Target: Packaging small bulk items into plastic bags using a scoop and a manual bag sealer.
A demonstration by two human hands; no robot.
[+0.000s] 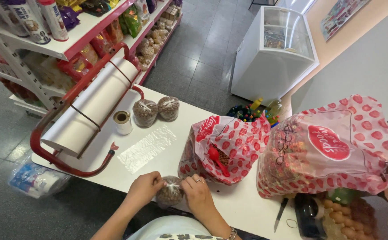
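Note:
A small clear bag of brown nuts (169, 194) sits at the near edge of the white counter (158, 164). My left hand (144, 188) pinches its gathered top from the left. My right hand (197, 192), with a ring on one finger, holds the same top from the right. Behind my right hand stands an open red-dotted bag (223, 149) of the same nuts with a red scoop (216, 158) in it. A flat stack of empty clear bags (147, 147) lies on the counter to the left.
Two filled, tied bags (155, 110) rest at the counter's far side beside a tape roll (123, 121) and a paper roll in a red holder (87, 111). A large dotted bag of coloured cereal rings (331, 149) stands at right. Shelves (74, 38) and a freezer (276, 49) lie beyond.

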